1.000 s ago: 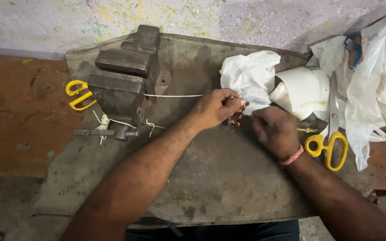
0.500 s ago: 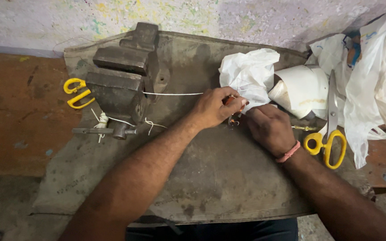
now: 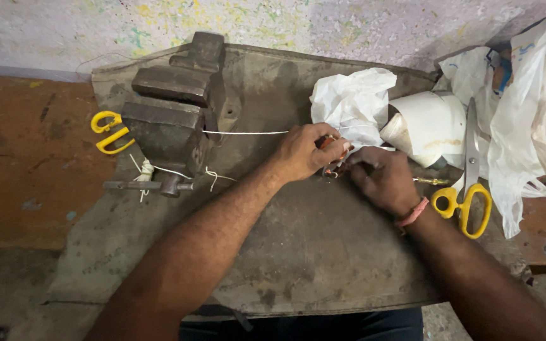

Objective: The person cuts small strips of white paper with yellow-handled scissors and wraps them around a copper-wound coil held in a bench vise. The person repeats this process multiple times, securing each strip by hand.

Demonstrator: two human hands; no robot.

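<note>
- Left hand [image 3: 308, 151] and right hand [image 3: 382, 179], at frame centre, are closed together on a small reddish-brown piece [image 3: 334, 159], mostly hidden by fingers.
- A taut white string [image 3: 248, 132] runs left to the vise [image 3: 172, 120].
- Yellow-handled scissors [image 3: 466, 189] lie right on the bench [image 3: 311, 252].

Whatever small reddish piece [image 3: 331, 155] the left hand [image 3: 303, 151] and right hand [image 3: 382, 180] pinch is too hidden by fingers to identify. The white string [image 3: 248, 132] vanishes under the left hand. The plastic bags [image 3: 532, 120] run off the right edge. Most of the second yellow scissors [image 3: 109, 131] sits behind the vise [image 3: 169, 113].
</note>
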